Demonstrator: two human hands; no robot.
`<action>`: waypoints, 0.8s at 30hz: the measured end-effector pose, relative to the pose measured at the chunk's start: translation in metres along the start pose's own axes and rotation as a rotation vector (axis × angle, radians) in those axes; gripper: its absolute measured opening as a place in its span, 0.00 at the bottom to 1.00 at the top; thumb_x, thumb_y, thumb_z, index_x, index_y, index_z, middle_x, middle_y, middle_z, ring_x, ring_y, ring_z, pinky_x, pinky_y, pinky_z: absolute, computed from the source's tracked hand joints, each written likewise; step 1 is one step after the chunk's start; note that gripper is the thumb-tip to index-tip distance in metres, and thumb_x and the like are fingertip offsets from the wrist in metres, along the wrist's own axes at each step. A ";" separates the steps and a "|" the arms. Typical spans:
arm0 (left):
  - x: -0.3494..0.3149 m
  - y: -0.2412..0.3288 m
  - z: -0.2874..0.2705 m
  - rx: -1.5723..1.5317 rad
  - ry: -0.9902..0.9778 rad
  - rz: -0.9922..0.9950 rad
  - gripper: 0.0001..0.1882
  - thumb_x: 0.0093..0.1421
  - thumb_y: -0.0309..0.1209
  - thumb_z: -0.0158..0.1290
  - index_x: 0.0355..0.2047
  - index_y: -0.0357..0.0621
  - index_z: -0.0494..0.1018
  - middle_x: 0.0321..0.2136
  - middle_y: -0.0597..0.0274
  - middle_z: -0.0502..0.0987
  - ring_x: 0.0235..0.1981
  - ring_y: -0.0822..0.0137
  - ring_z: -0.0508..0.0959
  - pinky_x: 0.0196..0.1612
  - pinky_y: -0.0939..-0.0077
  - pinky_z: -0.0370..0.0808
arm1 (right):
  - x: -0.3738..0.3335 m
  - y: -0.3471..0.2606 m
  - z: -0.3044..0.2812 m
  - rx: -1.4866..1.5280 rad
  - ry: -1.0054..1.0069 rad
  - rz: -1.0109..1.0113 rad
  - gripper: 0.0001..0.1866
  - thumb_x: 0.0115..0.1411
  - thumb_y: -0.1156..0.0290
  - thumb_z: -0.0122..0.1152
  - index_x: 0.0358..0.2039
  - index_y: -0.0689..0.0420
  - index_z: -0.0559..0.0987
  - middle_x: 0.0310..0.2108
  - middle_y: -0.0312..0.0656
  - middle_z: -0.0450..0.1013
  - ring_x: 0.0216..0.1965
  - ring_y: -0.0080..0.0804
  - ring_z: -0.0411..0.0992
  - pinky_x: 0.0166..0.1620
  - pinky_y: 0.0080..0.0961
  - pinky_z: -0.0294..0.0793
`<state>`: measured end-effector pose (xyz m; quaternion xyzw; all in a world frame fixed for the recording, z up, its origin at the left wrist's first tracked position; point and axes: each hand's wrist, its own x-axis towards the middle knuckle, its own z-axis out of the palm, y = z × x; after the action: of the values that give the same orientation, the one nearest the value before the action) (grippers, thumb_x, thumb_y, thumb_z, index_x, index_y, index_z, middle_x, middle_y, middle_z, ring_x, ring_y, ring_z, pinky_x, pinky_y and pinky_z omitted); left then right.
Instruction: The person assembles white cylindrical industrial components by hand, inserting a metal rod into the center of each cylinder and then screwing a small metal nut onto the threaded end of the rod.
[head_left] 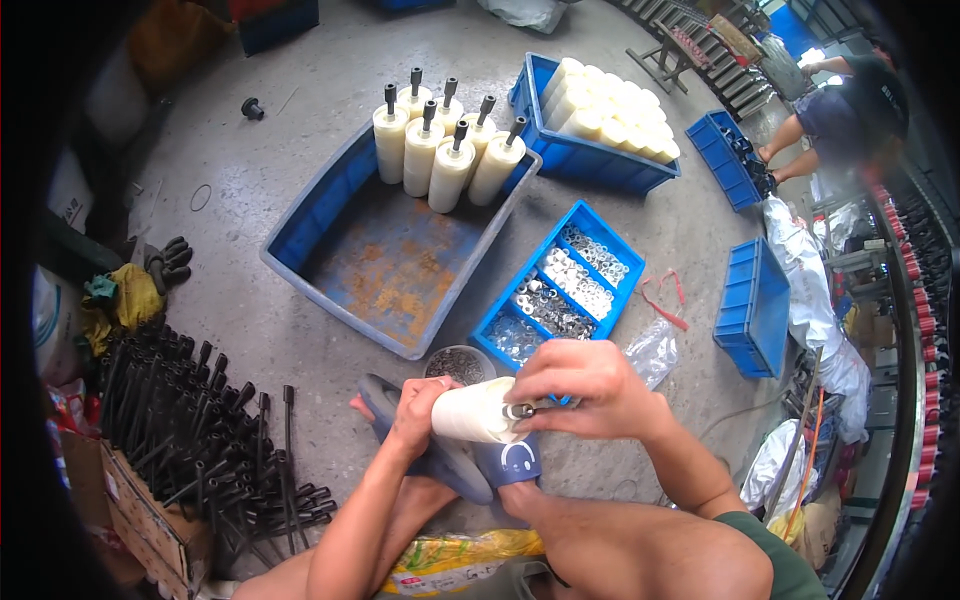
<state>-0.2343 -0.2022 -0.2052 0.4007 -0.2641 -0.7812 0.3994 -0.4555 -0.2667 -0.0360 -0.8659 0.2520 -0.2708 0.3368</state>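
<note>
A cream-white cylinder (468, 413) lies level in front of me, its left end gripped by my left hand (412, 415). My right hand (590, 388) is at the other end, fingers pinched together beside a small shiny metal fitting (520, 411) at its centre. What those fingertips hold is hidden. Just beyond the cylinder stands a round bowl (433, 368) of small metal pieces. Past my right hand, a blue divided tray (480, 331) holds washers, nuts and other small hardware in separate compartments.
A large blue bin (330, 310) holds several upright cylinders with black rod ends; another blue crate (600, 168) is packed with cylinders. Black rods (200, 430) are heaped at left. An upright blue crate (750, 310) stands at right. Farther off, a person (840, 110) bends near a blue crate.
</note>
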 end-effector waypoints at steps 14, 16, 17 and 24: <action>0.008 -0.013 -0.006 -0.199 0.204 0.025 0.20 0.67 0.38 0.47 0.37 0.32 0.80 0.32 0.55 0.83 0.32 0.65 0.82 0.39 0.76 0.77 | -0.059 0.188 0.028 -0.589 -0.142 0.498 0.18 0.52 0.70 0.68 0.45 0.47 0.82 0.36 0.44 0.75 0.40 0.49 0.77 0.43 0.42 0.78; 0.006 -0.012 -0.005 -0.179 0.210 0.018 0.20 0.67 0.38 0.47 0.37 0.32 0.80 0.32 0.55 0.83 0.32 0.65 0.82 0.39 0.76 0.77 | -0.060 0.191 0.026 -0.571 -0.132 0.447 0.16 0.52 0.71 0.67 0.43 0.50 0.81 0.35 0.45 0.75 0.39 0.50 0.77 0.42 0.43 0.77; 0.005 -0.010 -0.003 -0.162 0.207 0.022 0.20 0.67 0.38 0.47 0.37 0.32 0.80 0.32 0.55 0.83 0.32 0.65 0.82 0.39 0.76 0.77 | -0.062 0.195 0.025 -0.566 -0.137 0.427 0.16 0.52 0.71 0.67 0.43 0.51 0.81 0.34 0.46 0.75 0.39 0.50 0.77 0.42 0.43 0.77; 0.007 -0.014 -0.005 -0.146 0.199 0.035 0.20 0.68 0.39 0.47 0.37 0.32 0.80 0.33 0.55 0.83 0.33 0.66 0.82 0.39 0.76 0.77 | -0.074 0.202 0.023 -0.471 0.056 0.515 0.14 0.51 0.73 0.67 0.40 0.56 0.81 0.31 0.49 0.74 0.37 0.50 0.77 0.41 0.43 0.77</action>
<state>-0.2379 -0.2013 -0.2211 0.4414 -0.1727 -0.7477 0.4650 -0.5455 -0.3415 -0.2180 -0.8202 0.5266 -0.1349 0.1780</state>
